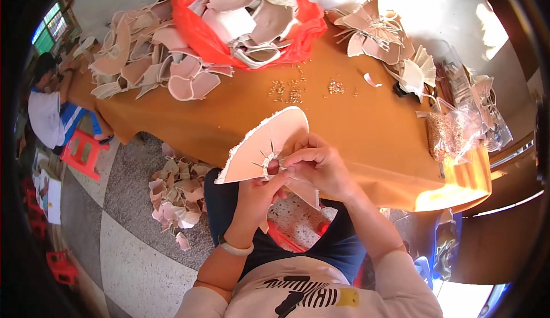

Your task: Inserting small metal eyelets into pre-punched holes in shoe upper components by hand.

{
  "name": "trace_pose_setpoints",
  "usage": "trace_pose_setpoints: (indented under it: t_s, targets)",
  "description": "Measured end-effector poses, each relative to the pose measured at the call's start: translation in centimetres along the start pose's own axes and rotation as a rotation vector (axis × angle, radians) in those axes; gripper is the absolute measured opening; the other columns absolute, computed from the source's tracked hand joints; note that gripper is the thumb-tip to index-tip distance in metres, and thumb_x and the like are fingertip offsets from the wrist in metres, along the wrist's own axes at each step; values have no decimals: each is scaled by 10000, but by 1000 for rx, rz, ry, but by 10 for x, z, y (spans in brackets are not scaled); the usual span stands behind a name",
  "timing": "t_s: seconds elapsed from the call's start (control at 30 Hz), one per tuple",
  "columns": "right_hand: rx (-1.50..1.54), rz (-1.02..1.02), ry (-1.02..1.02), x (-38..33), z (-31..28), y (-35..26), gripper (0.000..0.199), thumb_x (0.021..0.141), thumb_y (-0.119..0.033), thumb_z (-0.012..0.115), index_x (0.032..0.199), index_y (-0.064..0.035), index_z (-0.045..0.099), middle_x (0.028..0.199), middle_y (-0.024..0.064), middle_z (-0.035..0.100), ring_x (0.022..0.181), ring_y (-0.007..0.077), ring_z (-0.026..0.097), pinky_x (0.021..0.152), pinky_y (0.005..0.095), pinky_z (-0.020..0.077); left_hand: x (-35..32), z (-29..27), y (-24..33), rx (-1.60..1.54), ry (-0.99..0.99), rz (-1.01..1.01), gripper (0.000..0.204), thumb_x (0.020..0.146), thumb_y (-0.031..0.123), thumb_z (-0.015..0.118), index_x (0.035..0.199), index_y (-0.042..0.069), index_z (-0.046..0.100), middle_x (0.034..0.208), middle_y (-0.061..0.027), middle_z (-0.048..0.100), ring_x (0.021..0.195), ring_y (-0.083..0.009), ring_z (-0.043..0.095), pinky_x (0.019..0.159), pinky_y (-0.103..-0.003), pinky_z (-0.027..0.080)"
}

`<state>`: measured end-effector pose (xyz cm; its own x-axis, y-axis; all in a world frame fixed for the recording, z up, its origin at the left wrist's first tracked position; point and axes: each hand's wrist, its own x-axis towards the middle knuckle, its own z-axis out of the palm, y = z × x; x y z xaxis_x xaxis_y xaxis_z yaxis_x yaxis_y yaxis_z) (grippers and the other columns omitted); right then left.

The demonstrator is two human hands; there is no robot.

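Observation:
A pale pink bra (266, 140) with moulded cups and a frilled outer edge is held up over my lap, in front of the table. My left hand (264, 196) pinches its gathered middle from below, thumb pressed against the material. From the right, my right hand (321, 166) grips the same middle part, its thumb and forefinger closed together close to the left thumb. Anything small between the fingertips is too fine to make out. Part of the bra hangs down below my right hand. On the table beyond lie scattered small gold-coloured metal pieces (295, 95).
A red plastic bag (312, 28) full of bra cups stands at the back, with a pile of cups (134, 69) left of it and another pile (375, 31) right. A clear bag of gold pieces (444, 134) lies right. More cups (177, 192) heap on the floor. Another person (48, 109) sits far left.

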<state>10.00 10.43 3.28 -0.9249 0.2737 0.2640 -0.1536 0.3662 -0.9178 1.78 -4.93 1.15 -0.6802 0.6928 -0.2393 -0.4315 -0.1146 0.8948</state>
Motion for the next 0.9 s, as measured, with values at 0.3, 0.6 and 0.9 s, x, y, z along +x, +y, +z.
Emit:
trace_pose_setpoints:
  t_s: [0.3, 0.6, 0.9]
  targets:
    - [-5, 130, 93, -4, 4, 3, 116, 805, -1, 747, 906, -56, 743, 935, 17, 570, 829, 114, 558, 701, 243, 455, -5, -2, -3, -40, 9, -8, 325, 843, 47, 707, 1134, 51, 562, 841, -17, 607, 535, -69, 532, 433, -192, 392]
    - [-352, 5, 225, -3, 5, 3, 229, 707, -60, 787, 912, -39, 685, 925, 91, 586, 806, 249, 620, 775, 333, 506, -6, -2, -18, 160, -65, 101, 399, 877, 79, 684, 1244, 38, 533, 882, -5, 590, 628, -58, 542, 479, -194, 431]
    - [-197, 199, 151, 5, 5, 2, 466, 719, -84, 829, 1054, -46, 508, 918, 87, 662, 800, 136, 596, 731, 292, 498, -13, -23, -13, 103, 65, 102, 314, 917, 123, 672, 1199, 36, 562, 925, -23, 613, 589, -67, 556, 453, -204, 428]
